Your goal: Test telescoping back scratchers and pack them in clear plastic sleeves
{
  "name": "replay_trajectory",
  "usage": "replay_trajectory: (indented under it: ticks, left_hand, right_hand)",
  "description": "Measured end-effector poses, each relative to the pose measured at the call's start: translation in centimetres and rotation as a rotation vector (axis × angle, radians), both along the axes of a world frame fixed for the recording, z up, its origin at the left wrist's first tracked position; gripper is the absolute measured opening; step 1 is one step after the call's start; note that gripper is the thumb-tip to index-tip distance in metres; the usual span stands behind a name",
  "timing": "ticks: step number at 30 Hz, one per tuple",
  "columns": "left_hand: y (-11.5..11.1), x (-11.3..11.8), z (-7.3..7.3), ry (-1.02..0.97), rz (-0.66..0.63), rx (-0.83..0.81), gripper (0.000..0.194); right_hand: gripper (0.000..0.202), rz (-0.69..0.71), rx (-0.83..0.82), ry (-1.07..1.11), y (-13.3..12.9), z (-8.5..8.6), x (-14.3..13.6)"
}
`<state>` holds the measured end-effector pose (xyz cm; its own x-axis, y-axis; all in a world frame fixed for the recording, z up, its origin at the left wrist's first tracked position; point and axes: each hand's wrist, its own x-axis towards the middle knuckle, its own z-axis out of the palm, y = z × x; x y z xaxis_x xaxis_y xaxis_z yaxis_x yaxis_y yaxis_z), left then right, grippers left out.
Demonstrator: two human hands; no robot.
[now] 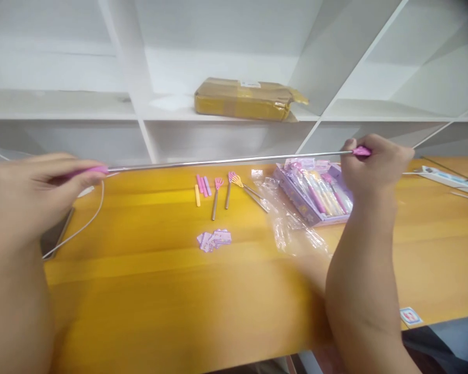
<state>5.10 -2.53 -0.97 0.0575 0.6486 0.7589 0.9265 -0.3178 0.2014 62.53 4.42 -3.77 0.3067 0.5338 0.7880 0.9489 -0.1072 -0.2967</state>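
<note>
"Fingers pinching what?"
"Your left hand (35,197), the pink grip (97,170) at nine o'clock; your right hand (376,158), the pink end (362,151) near two. Hold the metal rod (234,160) straight between them."

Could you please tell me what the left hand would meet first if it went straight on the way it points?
The left hand points along the metal rod, so probably the right hand at its far end; depth is unclear.
</note>
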Motion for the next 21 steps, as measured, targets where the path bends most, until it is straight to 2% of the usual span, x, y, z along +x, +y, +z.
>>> replay_trajectory:
  ticks: [3,7,11,16,21]
  left_hand:
    - [-0.8,3.4,-0.4,0.007,-0.071,-0.053,0.023]
    - [-0.7,5.8,-1.7,0.001,-0.134,-0.133,0.016]
    - [-0.8,6.9,-2.2,-0.036,-0.166,-0.143,0.015]
    - [-1.9,7.5,-1.5,-0.059,-0.174,-0.140,0.013]
    - [-3.0,7.6,-1.1,0.045,-0.200,-0.104,0.019]
  right_hand:
    - [0.032,0.086,-0.056,-0.006,0.1,-0.1,-2.5]
    - [0.031,0.177,-0.114,-0.028,-0.2,-0.1,-5.9]
    - [0.031,0.211,-0.134,-0.016,-0.8,0.3,-7.3]
    - [0.026,0.202,-0.133,0.046,-1.9,0.9,-8.6]
    - [0.014,0.222,-0.150,0.175,-2.0,0.5,-9.7]
